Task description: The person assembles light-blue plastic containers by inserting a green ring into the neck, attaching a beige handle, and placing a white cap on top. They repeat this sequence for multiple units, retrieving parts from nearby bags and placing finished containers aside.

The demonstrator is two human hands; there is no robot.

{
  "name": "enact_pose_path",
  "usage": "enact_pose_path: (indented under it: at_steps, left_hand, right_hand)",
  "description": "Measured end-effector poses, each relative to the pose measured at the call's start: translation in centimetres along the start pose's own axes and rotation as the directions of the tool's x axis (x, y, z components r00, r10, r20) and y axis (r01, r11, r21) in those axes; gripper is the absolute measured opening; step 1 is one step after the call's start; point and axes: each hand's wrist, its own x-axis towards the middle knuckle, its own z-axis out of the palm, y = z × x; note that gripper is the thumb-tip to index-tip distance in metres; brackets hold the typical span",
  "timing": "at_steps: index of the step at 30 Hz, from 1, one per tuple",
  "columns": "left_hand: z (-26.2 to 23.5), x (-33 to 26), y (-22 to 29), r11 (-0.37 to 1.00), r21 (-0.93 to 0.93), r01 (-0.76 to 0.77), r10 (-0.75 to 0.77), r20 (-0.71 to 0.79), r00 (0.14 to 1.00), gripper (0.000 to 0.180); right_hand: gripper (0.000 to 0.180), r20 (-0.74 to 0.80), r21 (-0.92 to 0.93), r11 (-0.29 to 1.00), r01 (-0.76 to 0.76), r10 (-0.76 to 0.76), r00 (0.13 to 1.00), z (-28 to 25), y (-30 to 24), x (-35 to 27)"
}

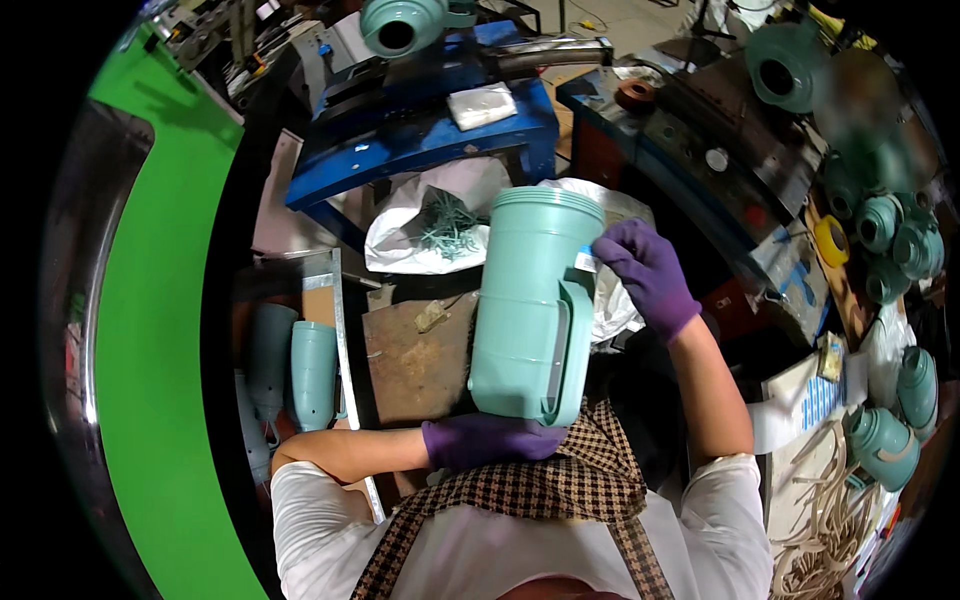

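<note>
The teal jug [530,290] in front of the checked apron [560,490] looks light, stiff and slick, best taken by its side handle [574,350] and base, where the left grip's [490,442] closure is unclear, while the right grip [645,275] bunches together at the label [586,258].

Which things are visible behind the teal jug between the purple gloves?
Left of the jug, a white bag with thin teal scraps shows; right of it, more white plastic. Whether these join cannot be told: the jug covers the middle.
</note>
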Motion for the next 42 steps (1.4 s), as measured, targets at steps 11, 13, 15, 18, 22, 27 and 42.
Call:
enact_pose_path:
  at_steps: [11, 13, 15, 18, 22, 27, 42]
  left_hand:
    - [0.5, -1.9, 0.9, 0.827, -0.554, 0.097, -0.290, -0.272, 0.918, 0.048]
    - [-4.0, -3.9, -1.1, 0.705, -0.680, 0.203, -0.441, -0.195, 0.876, 0.055]
    - [-5.4, -6.3, -0.7, 0.841, -0.175, 0.512, -0.540, -0.323, 0.777, 0.060]
    - [-4.0, -9.8, 2.7, 0.223, -0.864, 0.451, -0.945, -0.078, 0.317, 0.086]
    - [-8.1, -9.9, 5.0, 0.028, -0.876, 0.481, -0.999, -0.009, 0.042, 0.122]
    - [-4.5, -9.6, 9.4, -0.260, -0.880, -0.397, -0.877, 0.387, -0.284, 0.109]
    - [-9.4, -18.1, -16.5, 0.053, -0.977, 0.205, -0.928, -0.124, -0.351, 0.085]
  right_hand:
    - [0.043, -0.057, -0.503, 0.844, 0.184, -0.245, 0.968, 5.2, 0.1, 3.8]
    - [0.079, -0.050, -0.521, 0.764, 0.380, -0.471, 0.880, 4.5, 2.8, 5.9]
    - [0.075, 0.069, 0.038, 0.998, 0.043, -0.046, 0.997, 3.2, 6.9, 6.7]
    - [0.054, 0.025, 0.162, 0.981, -0.105, 0.102, 0.994, 3.9, 11.0, 5.4]
    - [0.069, 0.178, -0.092, 0.988, -0.123, 0.138, 0.974, 9.2, 1.3, 7.1]
    - [0.089, 0.342, -0.594, 0.755, 0.277, -0.075, 0.937, 13.6, -7.5, 22.4]
    - [0.044, -0.128, -0.556, 0.613, 0.562, -0.731, 0.671, -2.6, -1.6, -8.1]
